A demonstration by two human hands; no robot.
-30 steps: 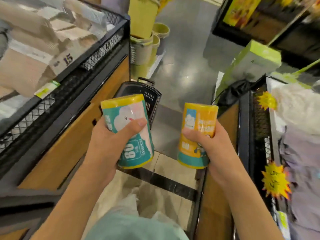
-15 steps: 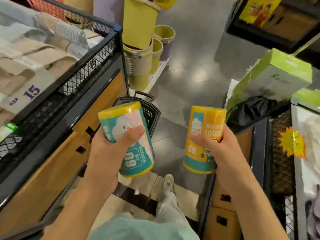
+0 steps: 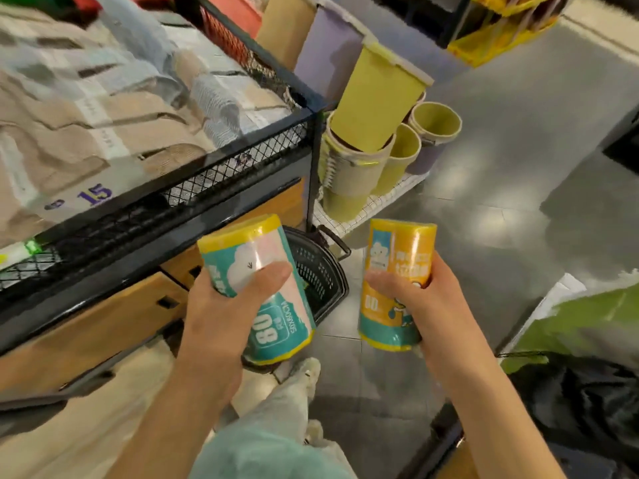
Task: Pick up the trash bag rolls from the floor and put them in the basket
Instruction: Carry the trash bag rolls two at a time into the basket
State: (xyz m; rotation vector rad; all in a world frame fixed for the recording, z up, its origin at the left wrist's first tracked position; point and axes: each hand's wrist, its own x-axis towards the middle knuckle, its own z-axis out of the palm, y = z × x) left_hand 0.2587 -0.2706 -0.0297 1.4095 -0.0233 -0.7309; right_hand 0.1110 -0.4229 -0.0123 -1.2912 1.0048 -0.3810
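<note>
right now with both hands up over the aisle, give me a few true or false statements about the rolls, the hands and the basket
1. The left hand grips a teal roll with yellow ends. True.
2. The right hand is empty. False: it grips an orange roll with a teal bottom band.
3. Both rolls already lie in the black basket. False: both are held in the air, above floor level.
4. The basket stands on the floor beside the wooden display stand. True.
5. The basket's handle is in the left hand. False: no hand touches the handle.
6. Stacked yellow-green bins stand beyond the basket. True.
</note>
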